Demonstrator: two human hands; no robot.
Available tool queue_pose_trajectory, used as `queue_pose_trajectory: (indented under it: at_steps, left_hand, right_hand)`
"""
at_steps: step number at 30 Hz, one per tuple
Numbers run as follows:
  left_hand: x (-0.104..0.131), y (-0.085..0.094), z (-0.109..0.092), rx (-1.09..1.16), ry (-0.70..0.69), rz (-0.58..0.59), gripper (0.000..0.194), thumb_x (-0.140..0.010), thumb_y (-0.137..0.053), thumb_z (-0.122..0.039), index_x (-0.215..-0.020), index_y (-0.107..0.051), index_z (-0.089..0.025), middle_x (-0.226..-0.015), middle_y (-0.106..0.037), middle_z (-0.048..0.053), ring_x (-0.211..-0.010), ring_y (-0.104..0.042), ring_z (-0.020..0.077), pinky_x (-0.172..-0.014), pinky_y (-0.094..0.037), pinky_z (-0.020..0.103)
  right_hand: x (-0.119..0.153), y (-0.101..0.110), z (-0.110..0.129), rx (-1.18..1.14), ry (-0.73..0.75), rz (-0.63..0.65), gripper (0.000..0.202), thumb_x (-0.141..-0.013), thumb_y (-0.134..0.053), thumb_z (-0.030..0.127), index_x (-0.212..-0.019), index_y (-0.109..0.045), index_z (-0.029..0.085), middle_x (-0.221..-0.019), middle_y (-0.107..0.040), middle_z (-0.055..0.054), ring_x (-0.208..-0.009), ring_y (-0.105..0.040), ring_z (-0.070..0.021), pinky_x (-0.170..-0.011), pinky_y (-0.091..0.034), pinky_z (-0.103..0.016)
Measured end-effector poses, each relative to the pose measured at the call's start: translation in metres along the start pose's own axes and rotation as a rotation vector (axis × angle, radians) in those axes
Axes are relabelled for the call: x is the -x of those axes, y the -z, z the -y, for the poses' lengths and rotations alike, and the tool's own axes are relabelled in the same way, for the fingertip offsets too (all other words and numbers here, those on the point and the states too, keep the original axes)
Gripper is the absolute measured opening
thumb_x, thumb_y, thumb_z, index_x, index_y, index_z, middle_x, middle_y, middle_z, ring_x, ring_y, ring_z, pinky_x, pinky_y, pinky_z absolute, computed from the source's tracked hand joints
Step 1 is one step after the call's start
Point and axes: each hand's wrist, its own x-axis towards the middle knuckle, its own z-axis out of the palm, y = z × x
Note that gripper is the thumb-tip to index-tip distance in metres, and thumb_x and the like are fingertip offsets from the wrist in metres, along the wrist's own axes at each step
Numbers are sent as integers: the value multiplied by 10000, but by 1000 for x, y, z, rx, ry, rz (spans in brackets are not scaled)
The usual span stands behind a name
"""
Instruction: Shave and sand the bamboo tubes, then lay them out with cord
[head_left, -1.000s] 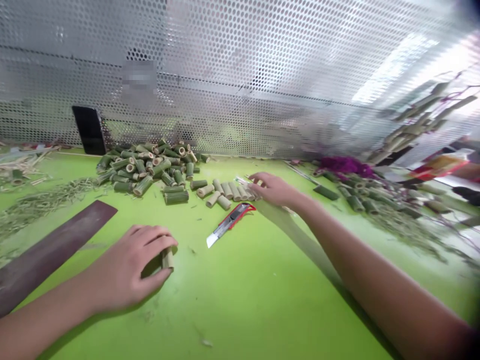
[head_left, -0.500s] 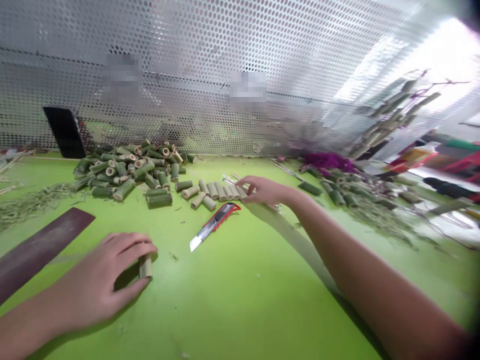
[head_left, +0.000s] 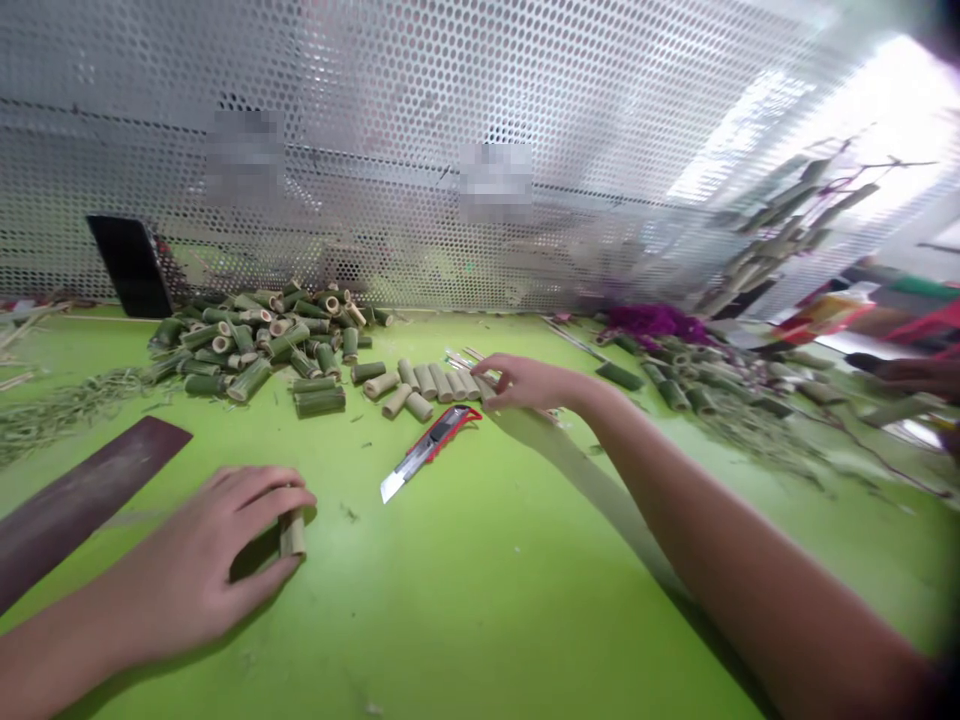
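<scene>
Clasping one bamboo piece (head_left: 295,536), the left hand (head_left: 214,550) rests near one knife (head_left: 430,447) — right hand (head_left: 526,382), grip unclear.

Clock bearings taken from the utility knife (head_left: 431,452), blade at its 7 o'clock end. Left hand (head_left: 244,550), 8 o'clock: fingers and thumb around a short bamboo piece (head_left: 293,535) at the green tabletop (head_left: 480,600). Peeled row (head_left: 442,382), 12 o'clock. Right hand (head_left: 517,382), 2 o'clock, at the row's right end; contact unclear. Bamboo pile (head_left: 262,340) and upright black phone (head_left: 131,268), 10 o'clock. Dark flat strip (head_left: 90,500), 9 o'clock. Purple bundle (head_left: 660,325), 2 o'clock, farther out.
</scene>
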Motion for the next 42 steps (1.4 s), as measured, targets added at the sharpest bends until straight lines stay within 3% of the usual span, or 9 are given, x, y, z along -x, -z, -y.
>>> queue_pose_trajectory:
  at_steps: [6,12,17,21,26,30,33,37,42]
  left_hand:
    - [-2,2,-2,23,11,4,359,-1003,-562,-519,-1297,-665,-341,-1339,-687,56,-1173,-683,311,-941,-611,472]
    - [-4,4,-5,49,16,23,353,-1007,-551,-501,-1296,-660,-330,-1341,-682,61,-1172,-676,306,-950,-603,472]
    - [-7,5,-8,112,33,37,336,-1008,-548,-470,-1275,-682,-314,-1331,-690,65,-1169,-673,299,-926,-603,435]
    - [-10,5,-11,158,47,65,328,-1003,-551,-428,-1279,-672,-299,-1327,-684,72,-1164,-663,294,-891,-602,414]
    - [-11,4,-12,182,52,85,318,-991,-568,-374,-1292,-631,-299,-1355,-651,74,-1221,-616,305,-1005,-551,490]
    - [-11,4,-12,210,44,88,310,-982,-571,-345,-1285,-617,-299,-1367,-637,74,-1228,-603,308,-1024,-534,512]
    - [-12,5,-12,219,39,75,320,-967,-602,-344,-1282,-625,-294,-1361,-641,80,-1226,-602,313,-1020,-537,500]
    - [-12,7,-12,233,45,73,325,-949,-621,-317,-1270,-647,-274,-1341,-658,91,-1209,-618,302,-1006,-549,464]
    - [-14,9,-14,244,48,85,330,-939,-617,-294,-1267,-644,-272,-1338,-656,88,-1208,-615,306,-1014,-548,486]
  right_hand:
    - [-1,-2,2,33,-30,-27,898,-785,-753,478,-1595,-443,244,-1538,-549,-137,-1209,-654,-367,-1057,-530,-541]
    - [-4,-5,7,80,-28,-27,700,-833,-702,468,-1484,-594,233,-1470,-612,-127,-1227,-652,-362,-1076,-522,-519]
    - [13,20,11,101,-75,-52,717,-850,-678,558,-1478,-592,222,-1507,-581,-143,-1199,-667,-365,-1040,-546,-523]
    - [20,31,41,22,-3,-144,640,-933,-547,619,-1454,-604,251,-1457,-626,-114,-1189,-672,-324,-992,-577,-482]
    - [-33,14,98,89,181,-15,482,-932,-619,508,-1324,-695,238,-1350,-699,-98,-1150,-695,-293,-1003,-561,-427]
    - [-106,9,127,103,160,-121,433,-1007,-543,459,-1338,-654,203,-1368,-685,-127,-1194,-662,-308,-1054,-516,-445]
    - [-145,2,145,107,136,-180,528,-1003,-559,487,-1418,-569,161,-1426,-632,-179,-1243,-629,-342,-1065,-500,-448]
    - [-153,-12,167,118,182,-214,705,-948,-640,457,-1512,-445,81,-1570,-446,-272,-1327,-566,-392,-1095,-473,-469]
    - [-126,4,161,143,340,-93,533,-842,-724,252,-1366,-629,233,-1434,-636,-103,-1247,-631,-311,-1074,-485,-395]
